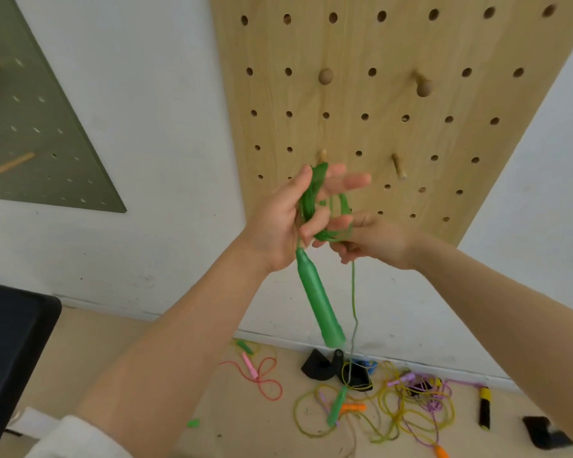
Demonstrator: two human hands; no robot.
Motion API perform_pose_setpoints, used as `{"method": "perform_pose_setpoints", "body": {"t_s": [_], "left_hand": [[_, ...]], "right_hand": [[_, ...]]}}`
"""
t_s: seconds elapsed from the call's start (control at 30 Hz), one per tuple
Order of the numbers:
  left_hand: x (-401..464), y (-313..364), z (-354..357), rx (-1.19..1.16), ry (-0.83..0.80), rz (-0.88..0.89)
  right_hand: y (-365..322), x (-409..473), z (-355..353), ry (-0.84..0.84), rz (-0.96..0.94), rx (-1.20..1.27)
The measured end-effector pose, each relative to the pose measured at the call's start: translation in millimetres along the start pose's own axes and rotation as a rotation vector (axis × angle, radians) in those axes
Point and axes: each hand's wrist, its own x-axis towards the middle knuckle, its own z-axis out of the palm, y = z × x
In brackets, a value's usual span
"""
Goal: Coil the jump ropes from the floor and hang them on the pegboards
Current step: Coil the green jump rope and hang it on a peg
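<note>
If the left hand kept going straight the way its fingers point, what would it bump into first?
Probably the wooden pegboard. The left hand, holding the green rope coil, points its fingers up and forward at the board, near a short peg. Depth is hard to judge, so the peg might come first.

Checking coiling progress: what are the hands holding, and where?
Both hold the green jump rope by its cord: left hand grips the coiled loops, right hand the loose strand. The green handle dangles.

Green rope [321, 206], tan pegboard [394, 94], olive pegboard [30, 127], white wall [166, 127]; pink, yellow, purple ropes [394, 401] below.
</note>
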Motion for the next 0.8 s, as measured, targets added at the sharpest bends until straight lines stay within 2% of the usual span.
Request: {"method": "perform_pose_setpoints", "body": {"t_s": [0.13, 0.23, 0.3, 0.37, 0.47, 0.6, 0.67, 0.73, 0.8], "left_hand": [[28.2, -19.5, -16.6, 0.079, 0.418, -0.066], [31.4, -42.8, -39.8, 0.355, 0.565, -0.239], [26.6, -54.2, -43.3, 0.422, 0.544, -0.35], [23.4, -58.0, -32.5, 0.373, 0.471, -0.402], [20.1, -55.9, 2.6, 0.315, 0.249, -0.398], [23.6, -50.1, 39.4, 0.117, 0.014, -0.303], [25.5, -45.4, 50.3, -0.025, -0.073, -0.201], [25.8, -40.3, 58.9, -0.084, -0.137, -0.138], [28.1, -37.0, 64.8, -0.047, -0.067, -0.091]], "right_hand": [[-5.4, -13.0, 1.3, -0.153, 0.181, -0.176], [-19.4, -28.0, -8.6, -0.241, 0.176, -0.288], [-29.1, -38.9, -18.8, -0.193, 0.059, -0.26], [-35.1, -45.7, -32.1, -0.029, -0.071, -0.235], [-35.2, -46.1, -49.9, 0.276, -0.201, -0.151], [-17.3, -37.7, -65.3, 0.565, -0.217, -0.053], [-5.3, -37.9, -67.4, 0.585, -0.211, -0.107], [7.8, -38.7, -63.2, 0.464, -0.188, -0.364], [13.5, -40.7, -51.1, 0.287, -0.14, -0.648]]}}
